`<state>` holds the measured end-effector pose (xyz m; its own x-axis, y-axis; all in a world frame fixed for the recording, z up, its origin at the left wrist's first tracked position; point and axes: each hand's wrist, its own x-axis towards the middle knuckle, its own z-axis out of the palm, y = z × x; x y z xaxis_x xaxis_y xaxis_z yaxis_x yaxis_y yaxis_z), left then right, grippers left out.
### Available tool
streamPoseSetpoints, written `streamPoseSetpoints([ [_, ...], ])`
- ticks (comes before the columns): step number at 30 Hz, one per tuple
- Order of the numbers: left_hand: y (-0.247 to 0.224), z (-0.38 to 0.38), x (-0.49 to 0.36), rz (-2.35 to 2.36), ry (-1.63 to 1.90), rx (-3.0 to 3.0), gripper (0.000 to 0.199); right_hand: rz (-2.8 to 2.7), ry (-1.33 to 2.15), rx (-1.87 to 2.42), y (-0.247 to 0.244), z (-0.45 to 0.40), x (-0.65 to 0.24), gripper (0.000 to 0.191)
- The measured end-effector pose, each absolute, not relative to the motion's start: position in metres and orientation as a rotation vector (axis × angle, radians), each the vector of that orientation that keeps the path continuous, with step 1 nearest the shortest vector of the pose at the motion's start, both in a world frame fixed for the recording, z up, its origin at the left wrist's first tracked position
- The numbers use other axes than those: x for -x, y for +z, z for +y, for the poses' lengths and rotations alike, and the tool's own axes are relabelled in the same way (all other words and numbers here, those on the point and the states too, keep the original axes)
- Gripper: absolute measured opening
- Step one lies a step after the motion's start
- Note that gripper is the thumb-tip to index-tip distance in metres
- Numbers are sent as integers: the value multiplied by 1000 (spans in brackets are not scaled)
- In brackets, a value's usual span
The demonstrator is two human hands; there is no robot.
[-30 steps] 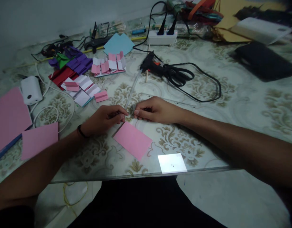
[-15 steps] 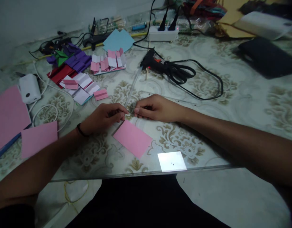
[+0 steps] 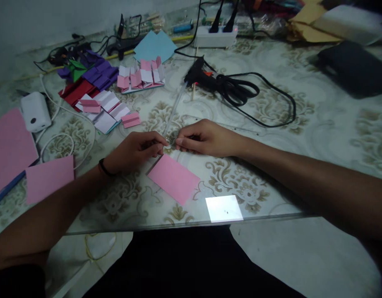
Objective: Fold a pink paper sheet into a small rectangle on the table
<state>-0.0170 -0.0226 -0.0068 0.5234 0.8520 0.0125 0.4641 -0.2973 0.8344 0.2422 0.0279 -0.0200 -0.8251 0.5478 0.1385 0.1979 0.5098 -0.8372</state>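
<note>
While both hands meet near the centre of the frame, low over the patterned table (image 3: 277,178), the stock lies as follows. Left hand (image 3: 136,150): one, dark band (image 3: 105,167) at the wrist, fingers curled, thumb and forefinger drawn narrow; whether a small item sits between them cannot be told. Right hand (image 3: 206,138): one, fingers bent in, tips narrow and just beside the left's; contents likewise too small to tell. Pink card (image 3: 174,179): one, flat, slanted, just below the left fingertips, lower centre. Glue gun (image 3: 201,74): one, black, on its side, upper centre, its coiled cable (image 3: 240,91) to the right; a clear stick (image 3: 176,108) runs from its rear down towards the left fingertips. Power strip (image 3: 215,38): one, white, top centre, two plugs seated. Folded papers: pink-and-white set (image 3: 141,76), white set (image 3: 105,111), red piece (image 3: 77,92), purple piece (image 3: 100,73), green piece (image 3: 76,70), all upper left; small pink piece (image 3: 131,120) beside the white set. Blue sheets (image 3: 155,46): upper centre-left. White adapter (image 3: 35,111), large pink sheet (image 3: 12,149) and smaller pink sheet (image 3: 50,179): left side. Black case (image 3: 356,68): upper right. Bright white rectangle (image 3: 224,208): table's near edge.
</note>
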Motion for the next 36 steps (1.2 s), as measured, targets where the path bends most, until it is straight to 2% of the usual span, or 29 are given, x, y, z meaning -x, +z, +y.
streamPoseSetpoints([
  [19,-7,-23,16,1089,607,-1924,17,-2383,1206,608,-20,28,-243,39],
  [36,-7,-24,14,1091,614,-1942,17,-2357,1252,650,-17,25,-243,34],
])
